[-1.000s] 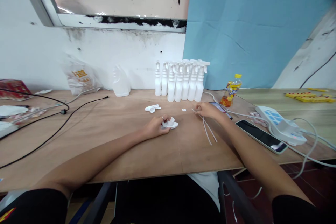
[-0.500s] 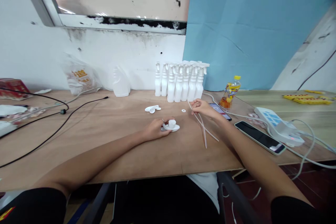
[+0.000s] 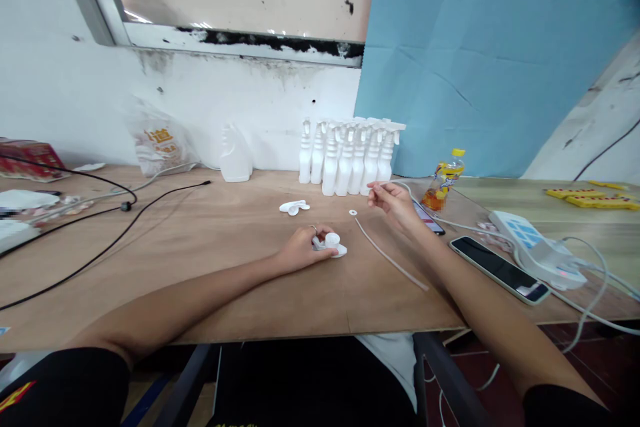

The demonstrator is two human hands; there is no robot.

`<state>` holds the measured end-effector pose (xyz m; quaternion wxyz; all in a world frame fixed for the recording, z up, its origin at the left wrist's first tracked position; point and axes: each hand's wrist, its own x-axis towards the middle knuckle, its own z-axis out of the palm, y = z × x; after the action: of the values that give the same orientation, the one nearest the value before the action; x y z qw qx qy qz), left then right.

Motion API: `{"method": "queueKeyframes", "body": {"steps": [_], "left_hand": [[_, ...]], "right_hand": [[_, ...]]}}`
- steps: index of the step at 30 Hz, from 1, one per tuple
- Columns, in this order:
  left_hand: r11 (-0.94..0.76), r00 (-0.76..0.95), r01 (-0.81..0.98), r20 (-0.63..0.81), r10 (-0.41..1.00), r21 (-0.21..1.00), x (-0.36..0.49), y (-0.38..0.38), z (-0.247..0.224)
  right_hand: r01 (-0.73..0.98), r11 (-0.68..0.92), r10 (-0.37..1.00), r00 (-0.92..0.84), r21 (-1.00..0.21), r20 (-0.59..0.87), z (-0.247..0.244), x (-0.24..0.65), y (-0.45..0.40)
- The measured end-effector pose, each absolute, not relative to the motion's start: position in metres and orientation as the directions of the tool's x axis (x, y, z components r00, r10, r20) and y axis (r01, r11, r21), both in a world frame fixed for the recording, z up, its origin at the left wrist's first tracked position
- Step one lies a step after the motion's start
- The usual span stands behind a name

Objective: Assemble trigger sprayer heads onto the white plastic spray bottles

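The person sits at a plywood desk point(image 3: 200, 267) with both forearms stretched out across it. The left hand point(image 3: 300, 250) lies low on the wood, its fingers curled around a small white spray-head part point(image 3: 333, 245) that rests on the desk right at the fingertips. The right hand point(image 3: 395, 203) is lifted a little above the surface, thumb and forefinger pinched together near the row of white spray bottles point(image 3: 350, 157) standing against the wall; whether a thin tube sits in that pinch I cannot tell. One thin white tube point(image 3: 390, 257) lies slantwise on the desk between the two arms, and a tiny white ring point(image 3: 353, 213) sits just beyond its far end. Another white trigger piece point(image 3: 294, 207) lies farther back, apart from both hands. To the right are a yellow drink bottle point(image 3: 443, 181), a dark phone point(image 3: 500, 270) and a white power strip point(image 3: 535, 250).
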<state>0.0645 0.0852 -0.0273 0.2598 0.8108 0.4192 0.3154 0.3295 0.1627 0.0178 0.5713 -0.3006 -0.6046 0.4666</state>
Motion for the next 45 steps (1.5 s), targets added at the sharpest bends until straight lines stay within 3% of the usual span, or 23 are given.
{"method": "queueKeyframes", "body": {"steps": [3, 11, 23, 29, 33, 39, 42, 45], "left_hand": [[-0.478, 0.423, 0.502, 0.278, 0.862, 0.72, 0.067, 0.084, -0.028], [-0.533, 0.446, 0.484, 0.329, 0.833, 0.694, 0.066, 0.086, -0.031], [-0.505, 0.39, 0.572, 0.327, 0.861, 0.646, 0.067, 0.087, -0.033], [-0.535, 0.412, 0.561, 0.346, 0.843, 0.632, 0.067, 0.088, -0.032], [-0.564, 0.437, 0.537, 0.365, 0.822, 0.628, 0.068, 0.088, -0.033], [-0.439, 0.358, 0.524, 0.279, 0.891, 0.73, 0.065, 0.091, -0.032], [-0.391, 0.32, 0.43, 0.267, 0.909, 0.814, 0.061, 0.092, -0.029], [-0.371, 0.28, 0.39, 0.276, 0.92, 0.843, 0.06, 0.091, -0.027]], "right_hand": [[-0.049, 0.427, 0.857, -0.295, -0.903, 0.422, 0.014, 0.308, 0.144], [0.06, 0.512, 0.727, -0.561, -0.857, 0.395, 0.002, 0.271, 0.115], [0.231, 0.667, 0.653, -0.639, -0.708, 0.407, -0.001, 0.271, 0.118], [0.314, 0.662, 0.689, -0.611, -0.681, 0.389, -0.003, 0.269, 0.116], [0.381, 0.718, 0.648, -0.673, -0.583, 0.357, -0.005, 0.265, 0.117], [0.317, 0.718, 0.65, -0.623, -0.619, 0.435, -0.011, 0.271, 0.12], [0.255, 0.836, 0.519, -0.655, -0.486, 0.549, -0.007, 0.279, 0.116], [0.273, 0.942, 0.337, -0.766, -0.198, 0.547, -0.001, 0.281, 0.111]]}}
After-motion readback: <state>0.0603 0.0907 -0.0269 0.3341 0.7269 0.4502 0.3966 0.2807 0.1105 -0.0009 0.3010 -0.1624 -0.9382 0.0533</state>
